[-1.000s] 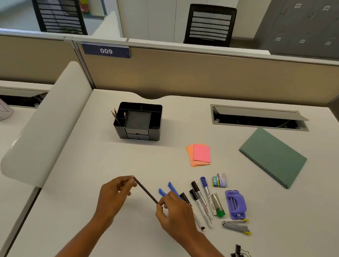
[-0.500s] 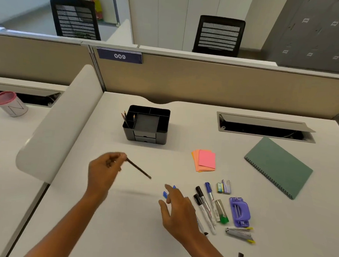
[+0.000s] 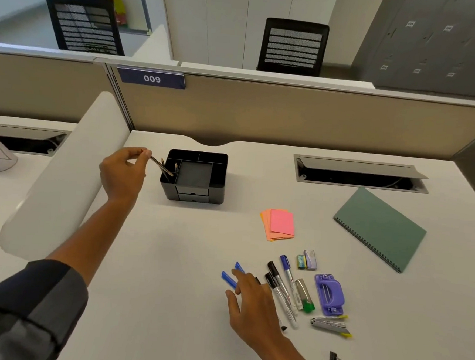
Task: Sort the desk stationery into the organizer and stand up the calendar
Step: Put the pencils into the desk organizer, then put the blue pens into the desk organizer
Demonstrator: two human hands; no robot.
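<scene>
White desk (image 3: pixel 169 259) lay nearest, where the right hand (image 3: pixel 253 301) hovered with relaxed fingers over blue pens (image 3: pixel 231 277), beside markers (image 3: pixel 279 289). Farther back, the left hand (image 3: pixel 123 172) pinched a pencil (image 3: pixel 161 166), its tip in the black organizer's (image 3: pixel 197 177) left compartment. Beyond, the tan partition (image 3: pixel 291 116) bore a plate (image 3: pixel 152 78) reading "009"; two mesh chairs (image 3: pixel 293 46) stood behind.

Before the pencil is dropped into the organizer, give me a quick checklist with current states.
1. Left hand grip on pencil: ok, pinched at its upper end.
2. Pencil tip over left compartment of organizer: ok.
3. Room in compartment: ok, only a few pencils inside.
4. Tip already resting on the bottom: cannot tell.
5. Right hand free for next pick: ok, open over the blue pens.
</scene>
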